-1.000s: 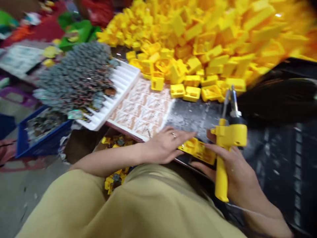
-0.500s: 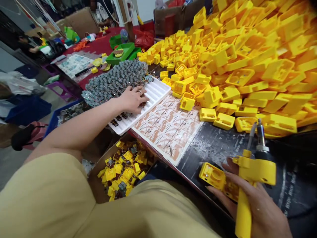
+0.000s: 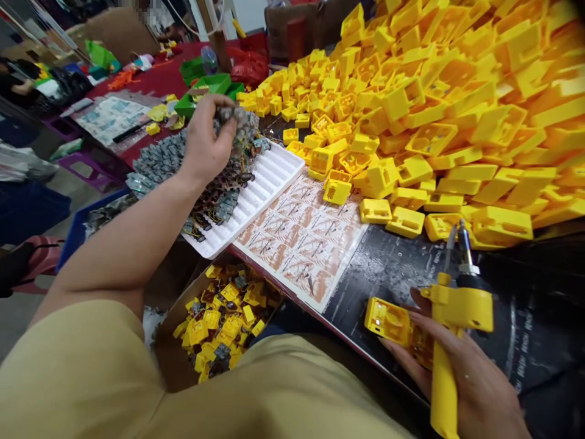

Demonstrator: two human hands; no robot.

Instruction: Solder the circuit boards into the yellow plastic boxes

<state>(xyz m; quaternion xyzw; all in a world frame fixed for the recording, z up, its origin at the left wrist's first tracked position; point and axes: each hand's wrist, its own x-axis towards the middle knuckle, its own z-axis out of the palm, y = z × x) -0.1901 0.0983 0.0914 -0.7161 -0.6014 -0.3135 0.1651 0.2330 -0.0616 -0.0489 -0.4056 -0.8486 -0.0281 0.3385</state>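
My left hand (image 3: 205,137) is raised above a heap of small grey components with wires (image 3: 159,160), its fingertips pinching a small grey piece (image 3: 226,114). My right hand (image 3: 450,360) grips a yellow pistol-grip tool with two metal tips (image 3: 457,308). Its fingers also hold a yellow plastic housing (image 3: 386,321) against the tool. A large pile of similar yellow housings (image 3: 434,122) lies beyond. A white ribbed tray (image 3: 267,195) and a printed sheet of labels (image 3: 301,244) lie between my hands.
A cardboard box of yellow parts (image 3: 219,323) sits below the table edge by my lap. My beige sleeve fills the lower left. Green trays (image 3: 203,91), a red table cover (image 3: 159,76), a blue crate (image 3: 77,228) and a purple stool (image 3: 86,171) lie beyond.
My left hand has risen off the white tray and now pinches a grey piece above the heap. My right hand still holds the tool and housing, and the view has barely shifted.
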